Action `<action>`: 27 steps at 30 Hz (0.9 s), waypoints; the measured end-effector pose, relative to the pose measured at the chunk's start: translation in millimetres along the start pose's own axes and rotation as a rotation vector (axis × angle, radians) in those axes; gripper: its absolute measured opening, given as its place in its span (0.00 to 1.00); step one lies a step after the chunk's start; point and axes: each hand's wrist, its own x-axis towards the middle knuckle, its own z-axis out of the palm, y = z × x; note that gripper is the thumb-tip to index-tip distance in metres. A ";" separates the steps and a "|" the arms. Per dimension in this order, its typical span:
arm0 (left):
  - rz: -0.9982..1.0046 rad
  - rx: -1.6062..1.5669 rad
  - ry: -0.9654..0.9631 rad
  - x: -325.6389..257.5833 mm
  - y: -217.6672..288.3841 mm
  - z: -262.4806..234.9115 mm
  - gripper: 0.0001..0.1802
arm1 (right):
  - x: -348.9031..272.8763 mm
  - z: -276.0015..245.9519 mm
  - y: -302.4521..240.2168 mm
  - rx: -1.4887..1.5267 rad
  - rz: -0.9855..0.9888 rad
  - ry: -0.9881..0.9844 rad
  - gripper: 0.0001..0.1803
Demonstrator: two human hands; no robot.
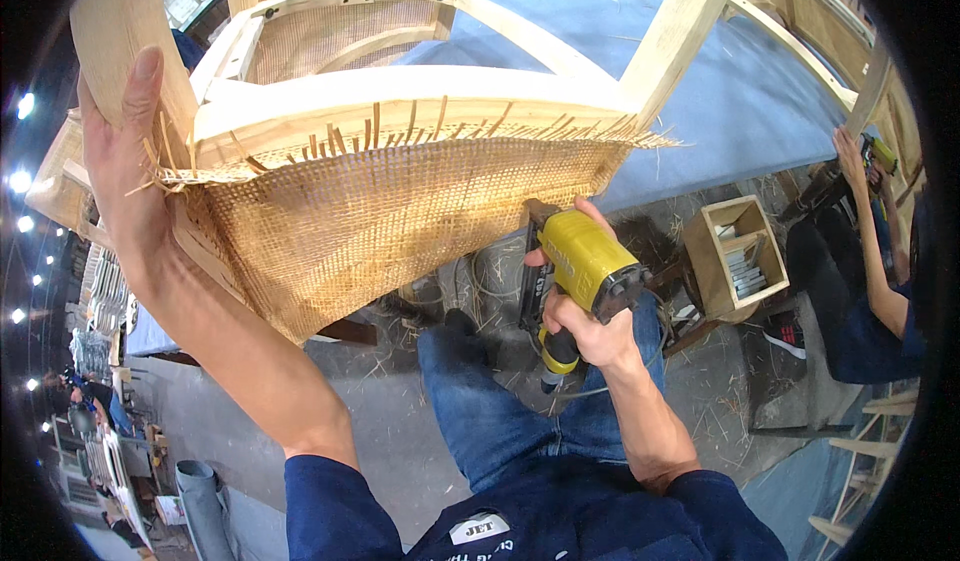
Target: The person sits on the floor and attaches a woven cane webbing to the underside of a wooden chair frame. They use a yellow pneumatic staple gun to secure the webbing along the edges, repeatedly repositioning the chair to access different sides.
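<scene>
A blue-covered desk spreads across the upper middle and right of the frame, with a pale wooden chair frame reaching over it. Along the chair frame's near side, across the upper centre, hangs a woven cane sheet, its loose strand ends sticking up. At upper left, the left hand has its fingers around a chair leg, thumb on the near face. In the centre, the right hand has its fingers closed round the grip of a yellow power tool; its nose is at the cane's lower edge, though contact cannot be told. The grey floor below is littered with straw-like scraps. Right of centre stands an open wooden box holding silvery strips. At the right edge another person's arm reaches toward further wooden framework. Bright lamps dot the dark far left, and a grey-blue roll stands at lower left.
</scene>
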 end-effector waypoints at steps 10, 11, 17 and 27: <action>-0.029 -0.054 -0.049 -2.5 7.6 -8.7 0.40 | -2.4 6.2 -2.1 -0.024 0.129 -0.030 0.54; -0.050 -0.107 -0.046 -1.4 6.3 -5.6 0.39 | -0.7 4.2 -0.3 -0.036 0.112 -0.027 0.54; -0.028 -0.026 0.007 -1.2 9.2 -2.2 0.41 | -2.0 5.1 -10.7 0.022 0.098 -0.002 0.54; -0.059 -0.039 0.032 -5.8 13.6 -1.0 0.44 | 0.1 8.3 -2.7 0.013 0.022 -0.061 0.55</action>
